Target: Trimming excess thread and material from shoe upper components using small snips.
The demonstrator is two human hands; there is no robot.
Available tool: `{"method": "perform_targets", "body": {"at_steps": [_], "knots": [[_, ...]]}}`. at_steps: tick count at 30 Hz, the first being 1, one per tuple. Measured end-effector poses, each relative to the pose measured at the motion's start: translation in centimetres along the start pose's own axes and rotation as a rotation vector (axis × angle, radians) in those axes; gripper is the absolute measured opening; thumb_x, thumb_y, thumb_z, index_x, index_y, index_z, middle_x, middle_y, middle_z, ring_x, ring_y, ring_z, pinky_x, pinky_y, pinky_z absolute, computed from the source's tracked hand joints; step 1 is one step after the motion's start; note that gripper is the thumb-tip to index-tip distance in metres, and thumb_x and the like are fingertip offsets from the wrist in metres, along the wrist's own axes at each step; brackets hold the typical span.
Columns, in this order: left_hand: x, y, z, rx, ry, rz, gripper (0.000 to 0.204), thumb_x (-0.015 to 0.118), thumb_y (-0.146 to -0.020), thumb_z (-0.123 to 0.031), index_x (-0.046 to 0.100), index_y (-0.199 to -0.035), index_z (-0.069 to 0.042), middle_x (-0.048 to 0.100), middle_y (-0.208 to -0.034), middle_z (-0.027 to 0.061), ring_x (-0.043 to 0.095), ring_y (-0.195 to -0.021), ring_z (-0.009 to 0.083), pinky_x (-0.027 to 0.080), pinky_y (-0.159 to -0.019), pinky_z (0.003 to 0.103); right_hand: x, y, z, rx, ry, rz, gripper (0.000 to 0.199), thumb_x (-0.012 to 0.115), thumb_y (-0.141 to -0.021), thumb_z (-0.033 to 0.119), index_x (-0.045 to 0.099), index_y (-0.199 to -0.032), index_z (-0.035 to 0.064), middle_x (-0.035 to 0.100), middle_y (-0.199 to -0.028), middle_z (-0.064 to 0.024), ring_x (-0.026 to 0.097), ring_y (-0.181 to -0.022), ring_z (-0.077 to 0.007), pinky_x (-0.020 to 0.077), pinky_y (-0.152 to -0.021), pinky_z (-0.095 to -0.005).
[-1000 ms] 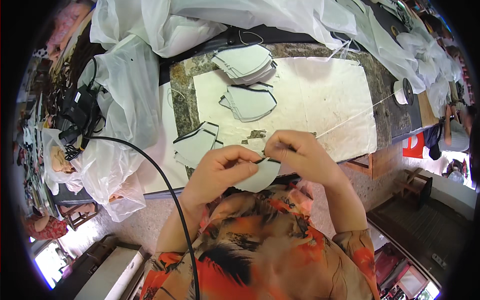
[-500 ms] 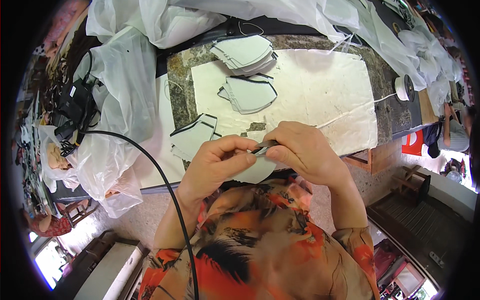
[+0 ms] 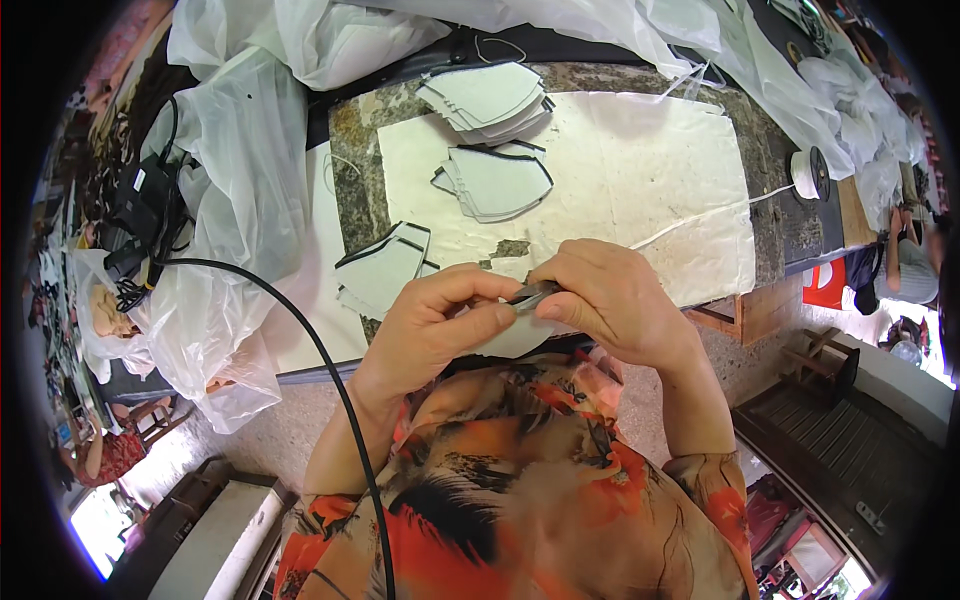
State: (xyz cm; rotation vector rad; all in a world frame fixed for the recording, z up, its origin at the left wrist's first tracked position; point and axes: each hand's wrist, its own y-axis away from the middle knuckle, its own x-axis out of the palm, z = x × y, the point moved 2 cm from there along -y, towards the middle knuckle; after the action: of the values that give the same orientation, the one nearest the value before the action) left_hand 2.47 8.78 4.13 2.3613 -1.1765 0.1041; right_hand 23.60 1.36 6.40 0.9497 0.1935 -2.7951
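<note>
Right hand [image 3: 612, 300] has brought its gripped dark metal blade [image 3: 533, 292] to the white panel [image 3: 515, 338] the left hand [image 3: 445, 312] pinches — best kept taut there.

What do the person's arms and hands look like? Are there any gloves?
No gloves: the left hand and right hand are both bare, and so are the forearms. The left sleeve and right sleeve are loose, patterned in tan, orange-red and black.
</note>
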Motion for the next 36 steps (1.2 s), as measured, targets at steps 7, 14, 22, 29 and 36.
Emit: {"method": "perform_targets", "body": {"at_steps": [7, 14, 22, 29, 36], "knots": [[-0.1, -0.1, 0.0, 0.013, -0.035, -0.006, 0.019, 0.071, -0.097, -0.006, 0.074, -0.115, -0.001, 0.062, -0.092, -0.0065, 0.048, -0.078, 0.0018, 0.039, -0.068, 0.02, 0.0, -0.1, -0.3, 0.024, 0.008, 0.026, 0.031, 0.064, -0.1, 0.035, 0.067, -0.098, 0.0049, 0.06, -0.082, -0.0118, 0.059, -0.075, -0.0332, 0.0467, -0.068, -0.0407], [-0.5, 0.2, -0.5, -0.036, -0.098, 0.012, 0.019, 0.07, -0.097, -0.009, 0.074, -0.115, -0.003, 0.062, -0.092, -0.0042, 0.051, -0.081, 0.0042, 0.042, -0.072, 0.021, -0.1, -0.5, -0.1, 0.171, -0.197, 0.015, 0.029, 0.072, -0.095, 0.03, 0.067, -0.103, 0.002, 0.063, -0.086, -0.0105, 0.061, -0.078, -0.0233, 0.0477, -0.071, -0.0344], [-3.0, 2.1, -2.8, 0.149, -0.511, -0.36, 0.02, 0.068, -0.094, -0.009, 0.075, -0.111, 0.0, 0.063, -0.086, 0.0038, 0.056, -0.078, 0.0113, 0.044, -0.07, 0.026, -0.1, -2.4, -1.4, 0.325, -0.172, -0.184, 0.039, 0.082, -0.084, 0.025, 0.07, -0.115, 0.0037, 0.061, -0.084, -0.005, 0.054, -0.075, -0.015, 0.0471, -0.071, -0.0306], [-5.0, 1.0, -3.0, 0.328, -1.174, -0.7, 0.031, 0.073, -0.085, -0.013, 0.073, -0.116, -0.006, 0.064, -0.097, 0.0117, 0.061, -0.09, 0.0305, 0.048, -0.081, 0.04, 1.2, -4.0, -3.7, 0.5, 0.112, -0.437, 0.042, 0.076, -0.087, 0.032, 0.068, -0.119, 0.0057, 0.073, -0.101, -0.014, 0.069, -0.084, -0.0299, 0.054, -0.077, -0.0396], [-1.9, -3.4, -1.9, 0.618, -1.273, -0.63, 0.052, 0.074, -0.084, -0.018, 0.064, -0.134, -0.009, 0.06, -0.116, 0.0109, 0.055, -0.112, 0.0323, 0.041, -0.098, 0.046, 2.7, -3.8, -3.1, 0.43, 0.156, -0.58, 0.022, 0.076, -0.087, 0.016, 0.067, -0.105, 0.0072, 0.071, -0.093, -0.011, 0.069, -0.082, -0.029, 0.0534, -0.07, -0.0397]]}}
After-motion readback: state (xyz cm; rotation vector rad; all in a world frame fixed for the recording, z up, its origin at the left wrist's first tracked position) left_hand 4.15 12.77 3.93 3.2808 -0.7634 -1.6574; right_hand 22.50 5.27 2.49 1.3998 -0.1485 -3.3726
